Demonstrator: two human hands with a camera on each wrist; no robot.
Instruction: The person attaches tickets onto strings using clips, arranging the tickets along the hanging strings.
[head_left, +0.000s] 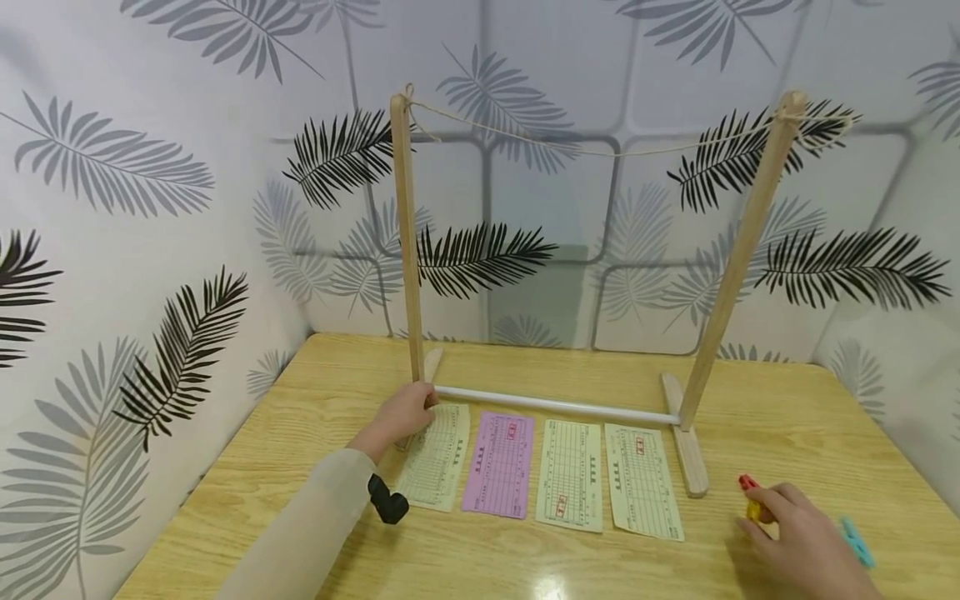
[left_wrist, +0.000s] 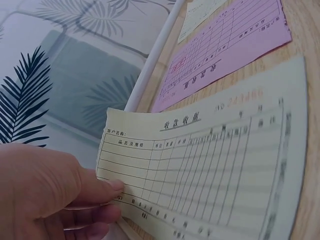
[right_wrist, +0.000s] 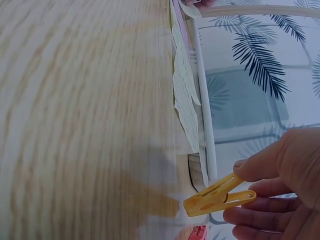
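My left hand (head_left: 401, 412) pinches the top edge of the leftmost pale slip (head_left: 435, 458); in the left wrist view the thumb of that hand (left_wrist: 50, 190) lies on the printed face of the slip (left_wrist: 200, 170), which is lifted at the held end. At the right, my right hand (head_left: 806, 537) holds a yellow clothespin (head_left: 753, 510). The right wrist view has the yellow clothespin (right_wrist: 215, 197) between the thumb and fingers of the right hand (right_wrist: 285, 185). A red clothespin (head_left: 747, 482) is just beyond it, and a blue one (head_left: 857, 542) lies beside the hand.
A pink slip (head_left: 498, 465) and two pale slips (head_left: 570, 475) (head_left: 643, 481) lie in a row on the wooden table (head_left: 450, 562). Behind them stands a frame with wooden posts (head_left: 407, 242) (head_left: 738, 258), a white bottom bar (head_left: 555, 404) and a sagging string (head_left: 600, 153) across the top.
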